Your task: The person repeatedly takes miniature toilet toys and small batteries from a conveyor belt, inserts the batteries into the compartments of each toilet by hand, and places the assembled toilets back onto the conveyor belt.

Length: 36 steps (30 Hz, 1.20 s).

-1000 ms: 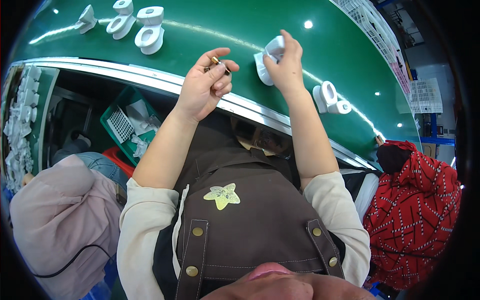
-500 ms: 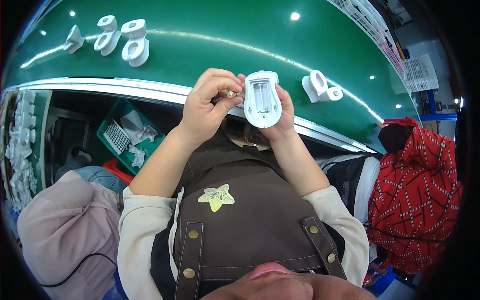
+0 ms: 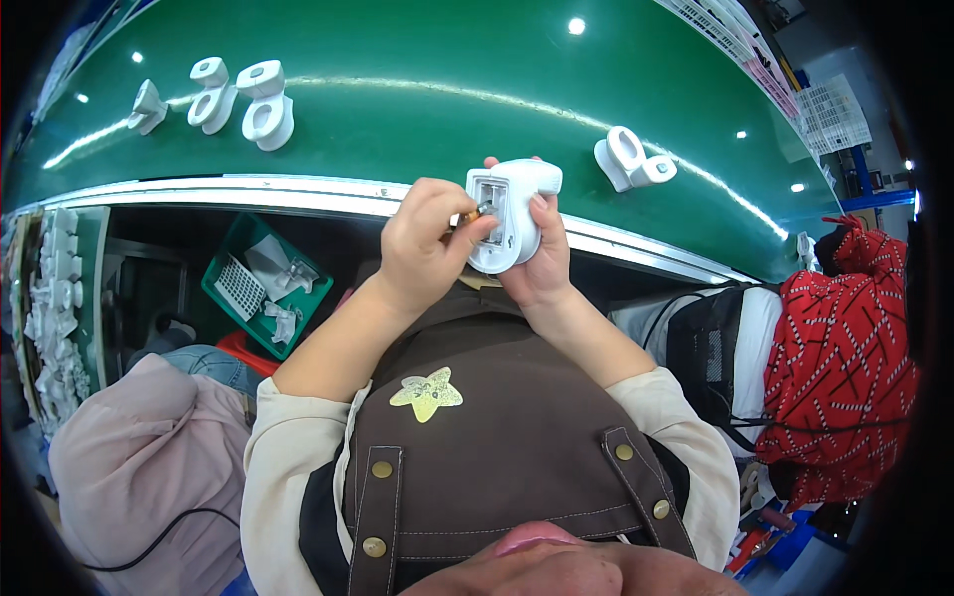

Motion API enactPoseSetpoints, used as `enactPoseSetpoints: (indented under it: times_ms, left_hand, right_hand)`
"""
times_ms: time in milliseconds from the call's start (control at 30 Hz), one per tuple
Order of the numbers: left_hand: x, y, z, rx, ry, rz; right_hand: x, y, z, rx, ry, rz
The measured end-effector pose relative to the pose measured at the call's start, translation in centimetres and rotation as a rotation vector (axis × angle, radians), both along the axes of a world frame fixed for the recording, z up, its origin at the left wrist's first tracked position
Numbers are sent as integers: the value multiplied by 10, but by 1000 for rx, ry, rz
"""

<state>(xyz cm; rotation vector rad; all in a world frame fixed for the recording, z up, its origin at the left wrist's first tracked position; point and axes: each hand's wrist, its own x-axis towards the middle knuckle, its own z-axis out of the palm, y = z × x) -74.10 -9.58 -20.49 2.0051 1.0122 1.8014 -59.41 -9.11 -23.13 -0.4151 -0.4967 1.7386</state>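
Note:
My right hand [image 3: 545, 260] grips a white toy toilet [image 3: 527, 189] in front of my apron, just over the table's near edge. Its underside, with an uncovered battery compartment [image 3: 491, 191], is turned toward my left. Pinched in the fingers of my left hand [image 3: 425, 233] is a small battery [image 3: 474, 213] with an orange-and-dark casing. One end of it is at the compartment's opening; my fingertips partly hide how far in it sits. Beyond my hands is the green table [image 3: 417, 124].
Three more toy toilets, the nearest a white one [image 3: 266, 117], stand at the table's far left; another toilet [image 3: 626, 157] is to the right. Below the edge, a green crate [image 3: 221, 304] holds white parts. People in pink [image 3: 149, 437] and patterned red [image 3: 845, 368] flank me.
The toy toilet has turned so its compartment faces left, toward the battery. My left hand has moved slightly right and down, bringing the battery from beside the toy to the compartment.

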Motion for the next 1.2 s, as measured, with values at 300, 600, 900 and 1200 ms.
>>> enactPoseSetpoints:
  times_ms: [300,600,900,1200]
  left_hand:
    - [4,-29,-27,67,255,-19]
    - [13,-40,-20,-777,-600,-418]
    - [7,-16,-28,-725,-600,-566]
    - [-12,12,-2,-474,-252,-666]
  right_hand:
    - [12,-16,-22,-66,82,-99]
    - [7,-26,-9,65,4,-87]
    - [18,-9,-2,82,-66,-94]
    - [23,14,0,59,-82,-86]
